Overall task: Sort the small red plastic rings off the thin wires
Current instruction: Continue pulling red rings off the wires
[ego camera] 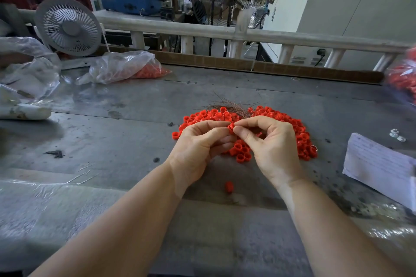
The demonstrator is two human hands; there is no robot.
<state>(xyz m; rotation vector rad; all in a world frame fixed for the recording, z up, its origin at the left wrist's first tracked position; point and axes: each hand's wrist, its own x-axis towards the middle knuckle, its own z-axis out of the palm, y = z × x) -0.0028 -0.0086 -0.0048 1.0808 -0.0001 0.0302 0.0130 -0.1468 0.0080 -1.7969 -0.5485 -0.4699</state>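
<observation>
A pile of small red plastic rings [299, 132] lies on the grey table [112, 132] in front of me. A bundle of thin brownish wires [234, 105] rests on the far side of the pile. My left hand [200, 148] and my right hand [270, 144] meet above the pile. Both pinch one red ring [230, 128] between thumb and fingertips. A single red ring [229, 186] lies apart, nearer to me, between my wrists.
A clear bag with red rings [135, 67] lies at the back left beside a small grey fan [68, 27]. More crumpled plastic [27, 69] sits far left. White paper [378, 168] lies at the right. Another bag of red rings [403, 76] is at the right edge.
</observation>
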